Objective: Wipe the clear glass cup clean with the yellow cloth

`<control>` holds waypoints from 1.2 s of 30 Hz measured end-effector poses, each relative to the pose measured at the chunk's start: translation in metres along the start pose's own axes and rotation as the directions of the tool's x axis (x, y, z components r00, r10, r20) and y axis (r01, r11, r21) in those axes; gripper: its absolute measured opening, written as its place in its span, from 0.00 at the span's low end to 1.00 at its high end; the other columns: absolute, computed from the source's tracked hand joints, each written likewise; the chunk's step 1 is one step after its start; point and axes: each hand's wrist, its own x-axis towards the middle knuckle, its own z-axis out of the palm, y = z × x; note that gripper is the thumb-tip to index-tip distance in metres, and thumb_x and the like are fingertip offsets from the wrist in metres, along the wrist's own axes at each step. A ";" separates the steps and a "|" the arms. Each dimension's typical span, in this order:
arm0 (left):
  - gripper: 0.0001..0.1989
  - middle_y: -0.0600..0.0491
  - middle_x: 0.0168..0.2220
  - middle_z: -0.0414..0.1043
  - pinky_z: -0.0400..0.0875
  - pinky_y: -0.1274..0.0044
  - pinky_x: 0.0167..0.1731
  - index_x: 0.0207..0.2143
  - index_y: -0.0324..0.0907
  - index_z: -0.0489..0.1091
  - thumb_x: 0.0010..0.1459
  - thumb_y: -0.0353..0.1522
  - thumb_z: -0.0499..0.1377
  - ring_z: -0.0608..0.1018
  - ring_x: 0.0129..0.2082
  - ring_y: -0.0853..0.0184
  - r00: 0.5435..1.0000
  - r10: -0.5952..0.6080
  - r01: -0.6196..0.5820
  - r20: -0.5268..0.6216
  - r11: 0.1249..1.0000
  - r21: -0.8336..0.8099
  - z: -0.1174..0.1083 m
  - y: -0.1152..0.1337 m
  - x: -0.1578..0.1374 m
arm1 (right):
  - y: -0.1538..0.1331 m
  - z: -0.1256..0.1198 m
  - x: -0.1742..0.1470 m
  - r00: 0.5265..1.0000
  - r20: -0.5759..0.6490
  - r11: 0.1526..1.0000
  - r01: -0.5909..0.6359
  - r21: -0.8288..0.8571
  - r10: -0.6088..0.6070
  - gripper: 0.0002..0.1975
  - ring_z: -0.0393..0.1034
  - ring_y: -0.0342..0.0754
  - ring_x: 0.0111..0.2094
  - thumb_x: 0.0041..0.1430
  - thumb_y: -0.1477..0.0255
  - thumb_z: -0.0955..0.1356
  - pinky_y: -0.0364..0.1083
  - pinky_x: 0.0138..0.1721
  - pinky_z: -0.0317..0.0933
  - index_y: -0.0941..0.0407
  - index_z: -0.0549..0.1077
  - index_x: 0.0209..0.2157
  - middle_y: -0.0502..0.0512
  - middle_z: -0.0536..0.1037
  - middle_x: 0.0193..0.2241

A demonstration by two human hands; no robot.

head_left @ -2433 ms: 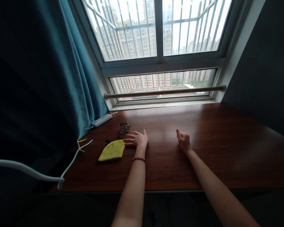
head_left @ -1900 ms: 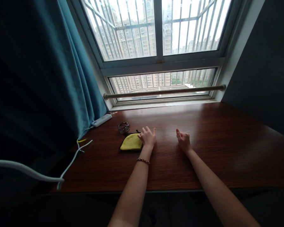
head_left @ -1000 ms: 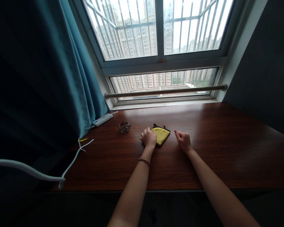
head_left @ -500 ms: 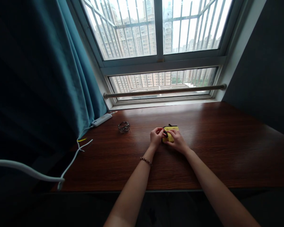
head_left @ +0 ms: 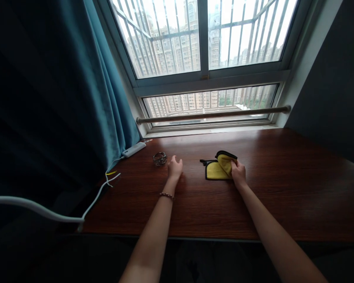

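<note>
A yellow cloth with a black border lies partly folded on the wooden table. My right hand pinches its right side, lifting one flap so that it bends up and over. A short black loop sticks out from the cloth's upper left corner. Just right of what looks like a metal wristwatch, my left hand hovers over or rests on the table, its fingers apart and holding nothing that shows. Between that hand and the watch a small gap is visible. The watch stands on its curled band.
The brown table runs to the window sill, with a rail across the window. At left are a white power strip, white cables with a yellow tie, and a blue curtain.
My hands have moved apart: the left went left toward the watch, the right slightly right. The small folded yellow cloth is now partly opened out. The view has shifted slightly.
</note>
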 end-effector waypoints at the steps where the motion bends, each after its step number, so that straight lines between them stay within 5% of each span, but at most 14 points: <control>1: 0.20 0.42 0.34 0.72 0.67 0.74 0.33 0.46 0.38 0.62 0.51 0.35 0.54 0.75 0.32 0.62 0.999 -0.003 0.007 -0.046 0.997 0.077 -0.009 -0.008 0.008 | 0.000 0.000 0.000 1.000 0.005 1.000 -0.003 -0.007 0.003 0.18 0.67 0.52 0.31 0.51 0.63 0.59 0.44 0.28 0.56 0.60 0.72 0.32 0.59 0.76 0.28; 3: 0.22 0.41 0.37 0.71 0.66 0.72 0.35 0.49 0.39 0.59 0.52 0.36 0.53 0.74 0.36 0.59 0.994 -0.003 0.027 -0.112 0.977 0.210 -0.025 -0.023 0.020 | -0.002 0.001 -0.002 0.999 0.036 0.999 0.005 -0.039 -0.003 0.18 0.67 0.53 0.31 0.51 0.63 0.59 0.44 0.29 0.56 0.60 0.72 0.32 0.59 0.76 0.28; 9: 0.27 0.40 0.36 0.71 0.66 0.69 0.32 0.52 0.43 0.56 0.52 0.43 0.51 0.74 0.34 0.55 0.997 0.003 0.026 -0.074 0.922 0.386 -0.039 -0.059 0.039 | -0.010 0.001 -0.007 0.994 0.098 0.995 0.063 -0.083 -0.055 0.16 0.67 0.52 0.30 0.52 0.64 0.58 0.44 0.31 0.56 0.58 0.72 0.32 0.57 0.76 0.28; 16: 0.20 0.42 0.35 0.72 0.66 0.71 0.32 0.45 0.42 0.63 0.50 0.41 0.53 0.74 0.35 0.56 0.999 0.030 -0.011 -0.041 0.912 0.411 -0.029 -0.075 0.049 | -0.011 0.001 -0.008 0.992 0.092 0.991 0.095 -0.096 -0.086 0.15 0.68 0.51 0.30 0.53 0.64 0.58 0.43 0.30 0.57 0.57 0.71 0.31 0.56 0.76 0.28; 22: 0.14 0.50 0.25 0.73 0.66 0.77 0.32 0.40 0.41 0.65 0.50 0.36 0.55 0.75 0.29 0.64 0.996 0.076 -0.064 -0.039 0.966 0.251 -0.025 -0.081 0.052 | -0.013 0.000 -0.008 0.992 0.092 0.989 0.093 -0.119 -0.082 0.15 0.68 0.51 0.29 0.52 0.64 0.58 0.43 0.29 0.56 0.57 0.72 0.30 0.56 0.76 0.27; 26: 0.14 0.53 0.22 0.72 0.66 0.79 0.28 0.41 0.40 0.64 0.52 0.36 0.53 0.74 0.22 0.68 0.994 0.101 -0.096 -0.040 0.988 0.121 -0.026 -0.069 0.042 | -0.014 0.000 -0.007 0.995 0.073 0.993 0.081 -0.087 -0.075 0.16 0.68 0.51 0.29 0.52 0.63 0.58 0.43 0.29 0.57 0.57 0.72 0.31 0.56 0.76 0.27; 30: 0.15 0.53 0.24 0.72 0.65 0.78 0.34 0.41 0.42 0.65 0.51 0.38 0.55 0.75 0.28 0.66 0.962 0.263 -0.255 -0.068 0.961 0.111 -0.026 -0.045 0.020 | -0.014 0.000 -0.006 0.998 0.038 0.999 0.049 -0.005 -0.049 0.18 0.67 0.50 0.29 0.52 0.61 0.59 0.43 0.29 0.58 0.59 0.73 0.31 0.56 0.76 0.27; 36: 0.12 0.50 0.31 0.73 0.64 0.79 0.35 0.40 0.43 0.64 0.53 0.36 0.53 0.75 0.33 0.66 0.839 0.526 -0.532 0.140 0.847 0.001 -0.002 0.014 -0.026 | -0.013 0.002 -0.003 0.996 0.028 0.957 -0.095 0.275 0.090 0.20 0.68 0.49 0.29 0.49 0.59 0.62 0.43 0.28 0.60 0.60 0.73 0.32 0.56 0.76 0.28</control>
